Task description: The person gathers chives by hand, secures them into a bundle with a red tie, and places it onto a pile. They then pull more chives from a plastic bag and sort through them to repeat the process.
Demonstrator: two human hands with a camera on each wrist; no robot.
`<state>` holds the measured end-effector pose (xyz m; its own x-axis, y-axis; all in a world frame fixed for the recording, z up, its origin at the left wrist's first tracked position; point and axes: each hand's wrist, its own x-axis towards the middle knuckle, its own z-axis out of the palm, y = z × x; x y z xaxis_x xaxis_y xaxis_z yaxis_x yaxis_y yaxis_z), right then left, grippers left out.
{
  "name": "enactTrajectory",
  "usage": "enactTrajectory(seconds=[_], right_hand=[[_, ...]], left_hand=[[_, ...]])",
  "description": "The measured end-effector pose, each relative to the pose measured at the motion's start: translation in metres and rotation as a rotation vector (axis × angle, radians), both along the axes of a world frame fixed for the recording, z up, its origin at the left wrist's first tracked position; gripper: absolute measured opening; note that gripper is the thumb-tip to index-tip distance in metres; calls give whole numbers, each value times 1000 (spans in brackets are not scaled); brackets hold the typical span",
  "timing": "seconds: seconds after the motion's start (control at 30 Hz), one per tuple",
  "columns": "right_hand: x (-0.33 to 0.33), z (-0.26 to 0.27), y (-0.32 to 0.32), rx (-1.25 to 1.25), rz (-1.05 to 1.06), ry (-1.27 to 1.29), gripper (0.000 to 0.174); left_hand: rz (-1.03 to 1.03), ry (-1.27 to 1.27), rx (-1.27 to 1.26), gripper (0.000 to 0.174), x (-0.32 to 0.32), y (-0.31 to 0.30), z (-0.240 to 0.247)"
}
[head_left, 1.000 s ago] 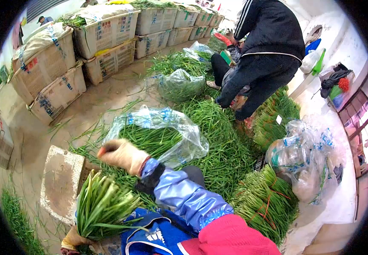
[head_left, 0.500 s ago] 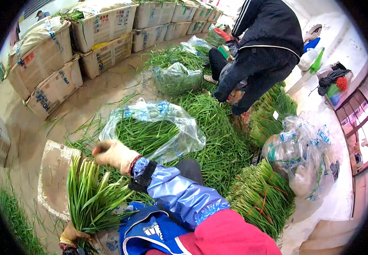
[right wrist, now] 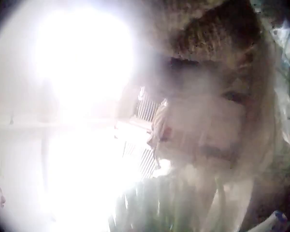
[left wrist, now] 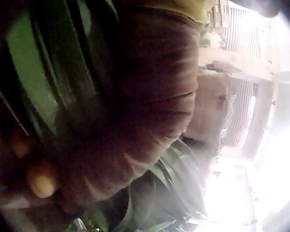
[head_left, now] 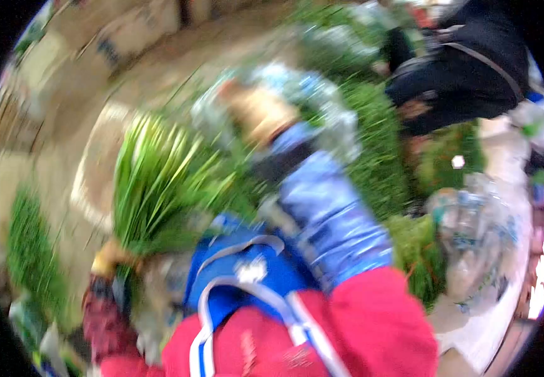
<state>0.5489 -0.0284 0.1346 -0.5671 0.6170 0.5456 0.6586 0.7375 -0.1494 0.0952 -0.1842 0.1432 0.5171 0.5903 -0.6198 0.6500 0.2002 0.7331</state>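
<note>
Bunch of greens [head_left: 149, 182], one, in left fingers [left wrist: 42, 183]

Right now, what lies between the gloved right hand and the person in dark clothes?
The head view, though blurred, shows part of a clear plastic bag, then loose green stalks, between the right hand and that person.

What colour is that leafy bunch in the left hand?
The bunch is green, paler near its top; the head view shows it best.

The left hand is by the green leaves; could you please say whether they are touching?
Touching: the left wrist view shows the left hand curled round the bunch of green leaves.
</note>
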Motion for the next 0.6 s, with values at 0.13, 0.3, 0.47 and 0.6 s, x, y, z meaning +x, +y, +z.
enactTrajectory(seconds=[0.13, 0.3, 0.47, 0.6], right_hand=[[13, 35, -4, -812, -130, 747, 28], [18, 31, -35, -1269, -269, 1010, 21], [-7, 31, -39, -1267, -148, 870, 23], [-47, 14, -27, -1212, -146, 661, 39]], left_hand=[[303, -258, -326, 30, 6, 0, 1], [606, -430, -540, 58, -9, -10, -32], [474, -422, -528, 49, -17, -6, -47], [256, -329, -306, 42, -7, -1, -39]])
